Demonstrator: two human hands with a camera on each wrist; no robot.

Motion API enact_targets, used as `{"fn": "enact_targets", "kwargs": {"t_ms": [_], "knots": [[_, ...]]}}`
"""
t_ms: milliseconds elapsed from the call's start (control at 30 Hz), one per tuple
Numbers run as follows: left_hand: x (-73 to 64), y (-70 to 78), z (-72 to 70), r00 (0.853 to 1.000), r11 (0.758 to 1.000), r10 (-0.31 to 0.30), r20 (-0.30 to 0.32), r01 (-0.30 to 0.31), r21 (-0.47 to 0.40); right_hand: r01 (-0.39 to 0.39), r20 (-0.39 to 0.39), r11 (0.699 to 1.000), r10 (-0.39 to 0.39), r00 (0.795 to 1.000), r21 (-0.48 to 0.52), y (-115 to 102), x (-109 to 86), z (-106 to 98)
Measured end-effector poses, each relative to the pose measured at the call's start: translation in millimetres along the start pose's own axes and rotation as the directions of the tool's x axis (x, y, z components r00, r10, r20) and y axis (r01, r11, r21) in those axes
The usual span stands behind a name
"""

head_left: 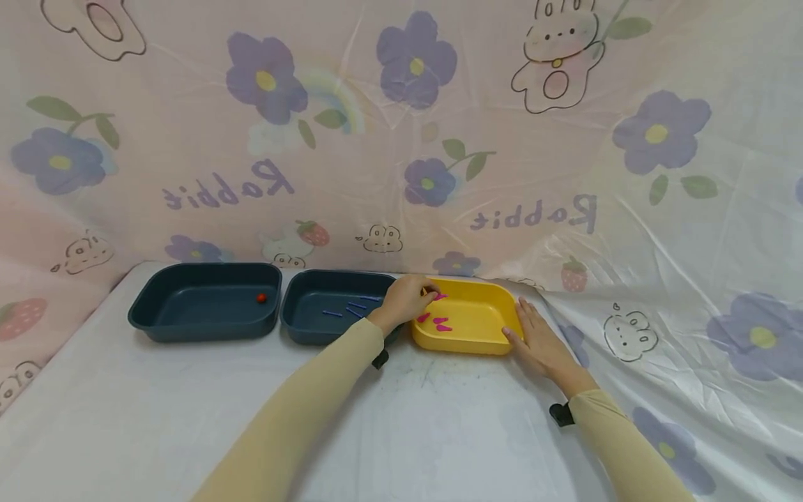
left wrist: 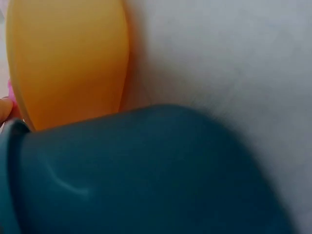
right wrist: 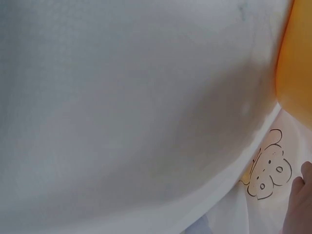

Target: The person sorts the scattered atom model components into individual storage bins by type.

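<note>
At the left end of the yellow tray [head_left: 467,344], my left hand [head_left: 408,298] pinches a small magenta piece [head_left: 441,296] between thumb and fingertips. The left wrist view shows only a sliver of this magenta piece [left wrist: 11,92] beside a fingertip. Several more magenta pieces [head_left: 442,328] lie on the tray's floor below the hand; their exact kind is too small to tell. My right hand [head_left: 541,341] has its fingers extended and touches the tray's right side. In the right wrist view, part of the right hand [right wrist: 300,202] shows at the lower right edge.
Left of the yellow tray stands a dark blue tray [head_left: 314,336] with several thin purple-blue sticks [head_left: 356,305], partly behind my left forearm. Farther left, a larger dark blue tray [head_left: 207,331] holds a small red ball [head_left: 261,298]. A printed curtain [head_left: 351,174] hangs behind the white table [head_left: 426,432].
</note>
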State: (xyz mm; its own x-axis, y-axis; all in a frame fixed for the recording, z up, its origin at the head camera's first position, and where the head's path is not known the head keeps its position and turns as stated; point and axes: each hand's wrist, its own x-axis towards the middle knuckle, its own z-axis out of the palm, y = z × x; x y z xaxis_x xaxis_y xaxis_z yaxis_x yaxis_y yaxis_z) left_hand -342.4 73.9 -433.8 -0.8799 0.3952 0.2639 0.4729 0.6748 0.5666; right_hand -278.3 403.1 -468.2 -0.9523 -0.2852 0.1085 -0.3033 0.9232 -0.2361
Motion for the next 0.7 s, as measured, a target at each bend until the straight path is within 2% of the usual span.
{"fn": "enact_targets", "kwargs": {"t_ms": [233,700], "knots": [[10.6,-1.4,1.3,0.998,0.998,-0.062,0.013,0.062,0.014,-0.001,-0.002,1.0,0.001,1.0,0.005,-2.7,0.0,-2.0],[18.9,-5.4,6.4,0.997,0.997,-0.076,0.014,0.076,0.019,0.003,-0.01,1.0,-0.003,1.0,-0.004,-4.0,-1.0,-2.0]]}}
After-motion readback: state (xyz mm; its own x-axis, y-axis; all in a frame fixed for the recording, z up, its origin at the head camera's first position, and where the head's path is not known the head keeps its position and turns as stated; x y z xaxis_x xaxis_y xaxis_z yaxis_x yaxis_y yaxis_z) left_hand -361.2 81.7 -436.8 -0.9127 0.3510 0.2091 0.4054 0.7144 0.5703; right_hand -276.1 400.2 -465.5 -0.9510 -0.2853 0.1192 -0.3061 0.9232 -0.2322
